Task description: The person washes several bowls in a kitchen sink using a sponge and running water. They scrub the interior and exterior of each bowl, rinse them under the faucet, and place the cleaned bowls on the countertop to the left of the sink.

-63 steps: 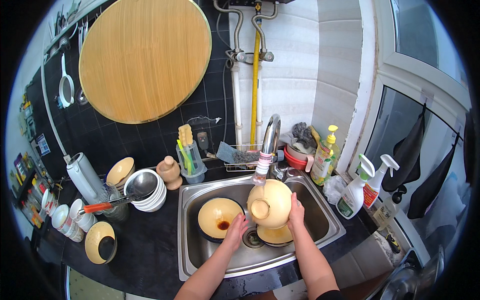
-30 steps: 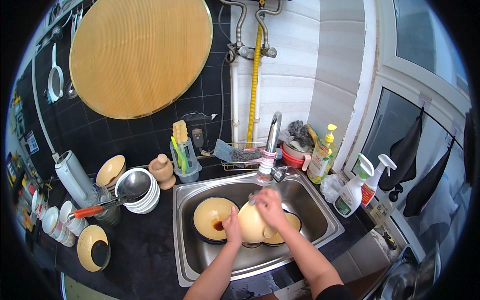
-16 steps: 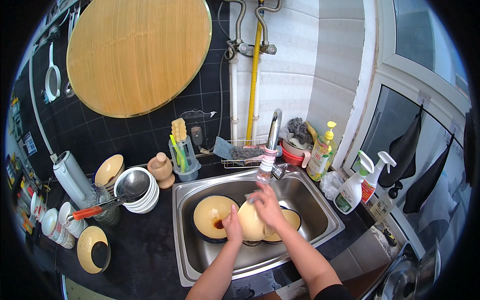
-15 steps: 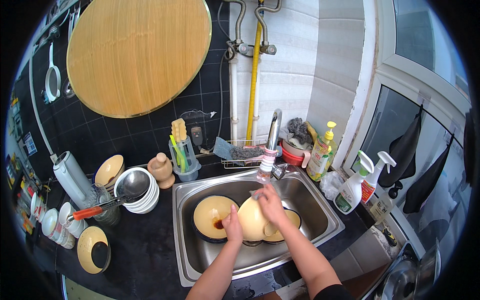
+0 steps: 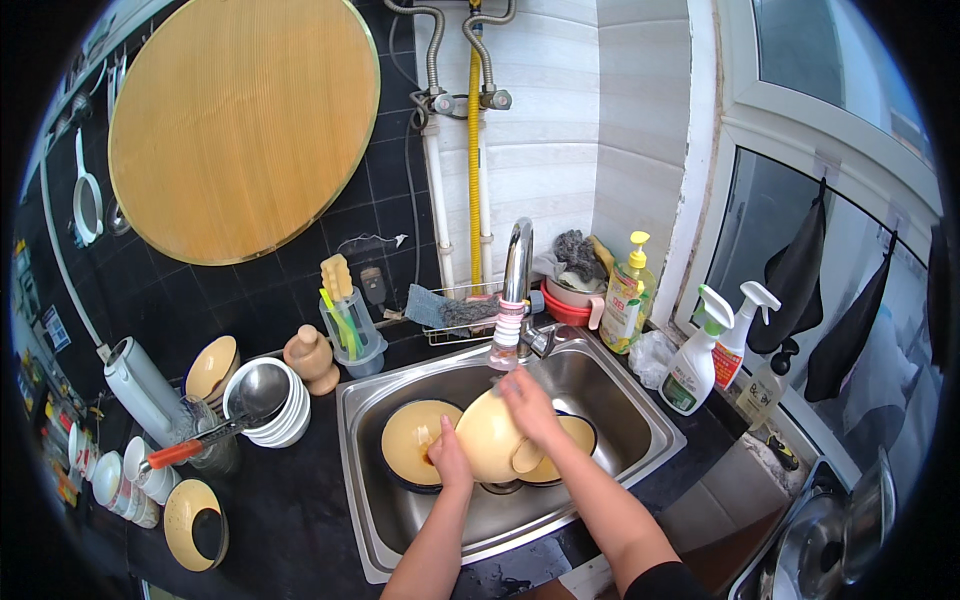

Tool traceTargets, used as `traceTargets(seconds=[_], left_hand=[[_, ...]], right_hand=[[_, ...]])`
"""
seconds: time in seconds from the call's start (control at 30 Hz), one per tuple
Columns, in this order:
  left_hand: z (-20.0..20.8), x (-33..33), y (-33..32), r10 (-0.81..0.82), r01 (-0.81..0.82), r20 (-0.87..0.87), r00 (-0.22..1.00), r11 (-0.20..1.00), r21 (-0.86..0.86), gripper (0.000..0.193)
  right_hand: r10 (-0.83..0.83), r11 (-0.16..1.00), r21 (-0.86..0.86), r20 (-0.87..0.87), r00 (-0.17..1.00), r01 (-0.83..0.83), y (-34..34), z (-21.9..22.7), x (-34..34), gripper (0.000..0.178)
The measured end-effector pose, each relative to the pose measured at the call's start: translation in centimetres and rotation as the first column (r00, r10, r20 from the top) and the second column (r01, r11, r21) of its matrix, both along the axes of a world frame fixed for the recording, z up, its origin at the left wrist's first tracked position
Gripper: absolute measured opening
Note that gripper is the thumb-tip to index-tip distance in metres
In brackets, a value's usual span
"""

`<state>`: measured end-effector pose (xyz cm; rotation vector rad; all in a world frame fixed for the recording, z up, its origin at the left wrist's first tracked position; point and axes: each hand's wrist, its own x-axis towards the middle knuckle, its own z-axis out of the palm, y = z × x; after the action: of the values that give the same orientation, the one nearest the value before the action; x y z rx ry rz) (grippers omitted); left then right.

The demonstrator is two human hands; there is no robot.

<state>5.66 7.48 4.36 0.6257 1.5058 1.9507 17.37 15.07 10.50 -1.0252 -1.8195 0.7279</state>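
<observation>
My left grip [image 5: 450, 459], free of the yellow bowl [image 5: 487, 440] two seconds ago, now clasps its edge over the sink [image 5: 352, 480], seemingly steadying it while my right hand [image 5: 532, 408] lies against its outer wall below the faucet [image 5: 519, 262]; whether that palm holds anything, I cannot tell.

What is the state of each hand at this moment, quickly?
Left hand: holding the tilted cream bowl.
Right hand: on the same bowl; whether it grips cannot be told.

A black sleeve [image 5: 667, 583] shows at five o'clock, on the right arm [image 5: 612, 515]. Left hand [image 5: 452, 462] and right hand [image 5: 531, 408] are bare.
</observation>
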Motion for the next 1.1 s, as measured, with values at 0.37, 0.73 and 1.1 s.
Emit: traceTargets(seconds=[0.37,0.73,1.1], left_hand=[[0.9,-0.3,0.5,0.038,-0.077,0.332,0.942,0.992,0.103,0.048],[1.8,0.6,0.6,-0.203,0.202,-0.005,0.979,0.976,0.076,0.038],[-1.6,-0.1,1.2,-0.076,0.077,-0.009,0.997,0.981,0.178,0.036]], right_hand=[[-0.212,0.782,-0.502,-0.771,0.6,-0.369,3.5,-7.8,4.2,0.018],[-0.04,0.887,-0.413,-0.519,0.854,-0.209,4.3,-6.9,4.7,0.025],[0.116,0.854,0.391,0.502,0.857,-0.345,-1.3,1.2,-2.3,0.045]])
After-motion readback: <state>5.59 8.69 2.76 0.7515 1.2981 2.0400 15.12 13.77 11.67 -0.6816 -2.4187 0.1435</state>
